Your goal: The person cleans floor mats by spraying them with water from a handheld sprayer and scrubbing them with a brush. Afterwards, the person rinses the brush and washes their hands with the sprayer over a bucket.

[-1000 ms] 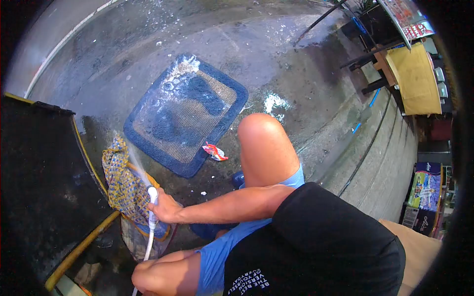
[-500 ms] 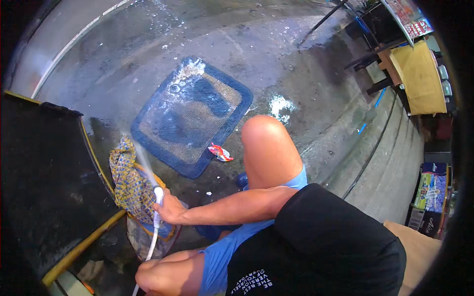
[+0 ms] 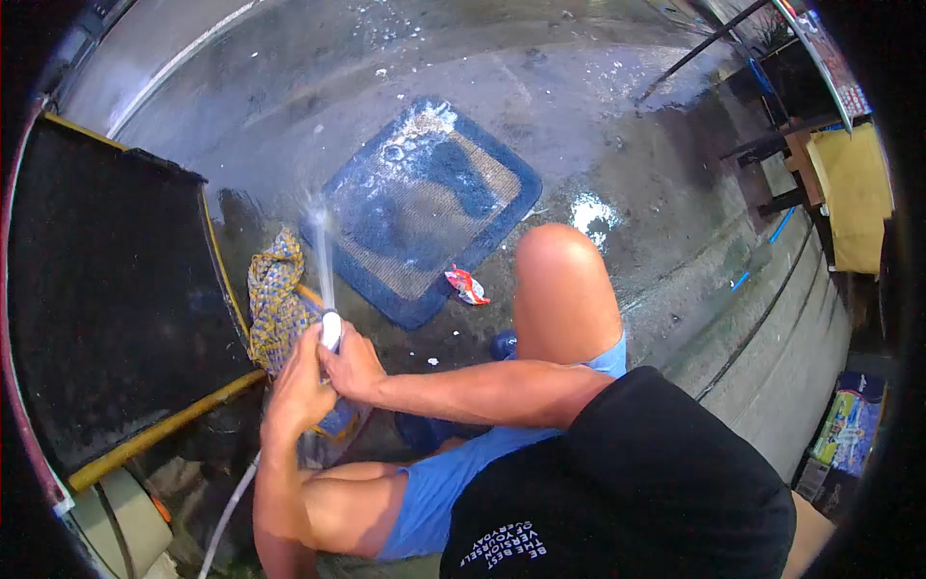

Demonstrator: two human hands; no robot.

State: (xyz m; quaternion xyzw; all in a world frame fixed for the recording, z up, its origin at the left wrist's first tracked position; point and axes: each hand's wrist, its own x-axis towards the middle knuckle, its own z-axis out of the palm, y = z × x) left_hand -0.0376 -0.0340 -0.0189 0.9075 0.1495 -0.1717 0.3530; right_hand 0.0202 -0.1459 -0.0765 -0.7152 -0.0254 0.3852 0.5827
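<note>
A white handheld sprayer [image 3: 332, 330] points up and away from me, and a jet of water [image 3: 324, 253] leaves its head. My right hand [image 3: 355, 367] is closed around the sprayer from the right. My left hand [image 3: 301, 386] is closed against it from the left, the two hands touching. Their fingers partly hide the handle. A pale hose [image 3: 231, 504] trails down to the lower left. Beyond the hands lies a wet blue-bordered mat [image 3: 391, 301] with white foam [image 3: 429, 120] at its far end. The jet reaches the mat's left edge.
A checked yellow-blue cloth sack [image 3: 275, 289] slumps left of my hands, beside a dark panel with yellow edging [image 3: 106, 261]. A red-white packet [image 3: 467, 286] lies at the mat's near edge. Foam spots the wet concrete [image 3: 540, 106]. A small table [image 3: 849, 193] and boxes [image 3: 849, 425] stand right.
My left hand has come up from below and joined the right on the sprayer. The jet has swung right, from beside the sack toward the mat's left edge. The view has shifted.
</note>
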